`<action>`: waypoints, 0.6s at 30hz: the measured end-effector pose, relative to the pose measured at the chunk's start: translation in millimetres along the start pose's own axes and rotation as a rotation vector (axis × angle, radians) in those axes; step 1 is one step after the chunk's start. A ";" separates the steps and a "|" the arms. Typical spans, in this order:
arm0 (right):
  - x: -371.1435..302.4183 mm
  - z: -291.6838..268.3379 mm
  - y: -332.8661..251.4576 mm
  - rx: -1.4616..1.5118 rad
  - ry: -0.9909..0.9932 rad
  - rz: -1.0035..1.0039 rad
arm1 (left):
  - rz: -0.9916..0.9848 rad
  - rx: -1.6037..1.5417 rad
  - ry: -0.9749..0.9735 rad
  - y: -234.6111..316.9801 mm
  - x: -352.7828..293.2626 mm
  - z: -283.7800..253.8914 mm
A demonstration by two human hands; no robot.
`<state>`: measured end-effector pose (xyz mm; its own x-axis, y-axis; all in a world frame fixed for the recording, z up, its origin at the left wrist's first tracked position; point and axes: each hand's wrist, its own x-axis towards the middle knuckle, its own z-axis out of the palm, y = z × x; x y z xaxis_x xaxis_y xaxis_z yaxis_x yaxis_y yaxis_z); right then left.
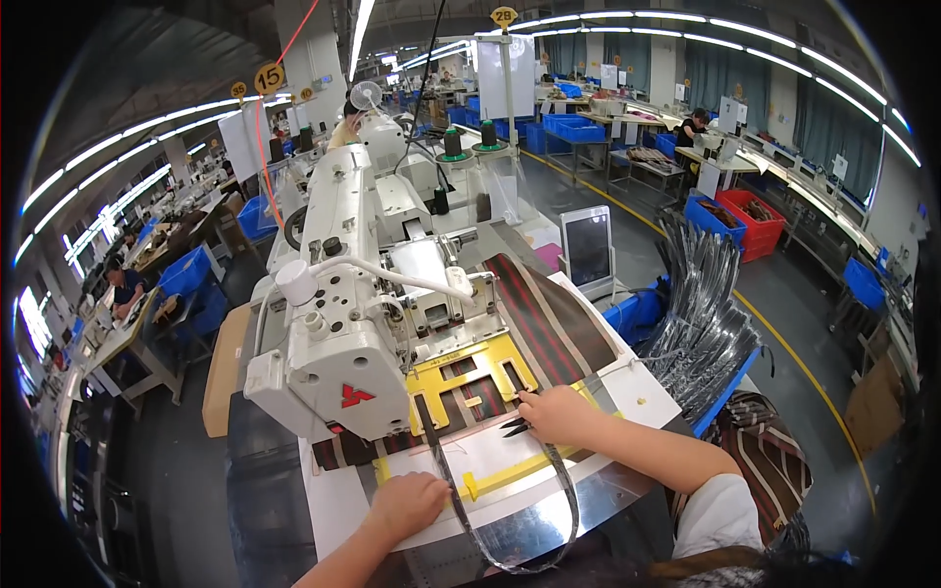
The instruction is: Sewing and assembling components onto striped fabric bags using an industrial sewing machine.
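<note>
My right hand (pixel 561 416) is closed around small black thread snips (pixel 515 427), their blades pointing left beside the yellow clamp frame (pixel 427 390). Under that frame lies brown striped fabric (pixel 549 328) with red and pale bands. A dark strap (pixel 461 510) runs out from both sides of the frame and loops toward me over the plate's near edge. My left hand (pixel 408 502), fingers curled, rests on the white board (pixel 338 495) close to the strap's left side; whatever its fingertips hold is hidden. The white sewing machine head (pixel 343 363) stands just beyond, to the left.
A big bundle of dark shiny straps (pixel 691 314) fills a blue bin at right. Folded striped fabric (pixel 765 451) hangs below it. A tablet-like screen (pixel 588 250) stands behind the work plate. Thread cones (pixel 452 145) top the machine. Other people work at distant tables.
</note>
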<state>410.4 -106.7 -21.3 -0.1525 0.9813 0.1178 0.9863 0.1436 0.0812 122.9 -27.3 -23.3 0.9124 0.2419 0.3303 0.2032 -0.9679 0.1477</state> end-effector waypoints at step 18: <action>74.7 15.2 -78.9 -0.127 0.021 -0.437 | -0.711 0.074 0.087 -112.0 10.4 30.2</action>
<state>322.2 -42.8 -33.9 -0.5552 0.8291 0.0654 0.8138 0.5253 0.2486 120.4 81.6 -64.5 0.5190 0.8171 0.2509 0.7642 -0.5750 0.2920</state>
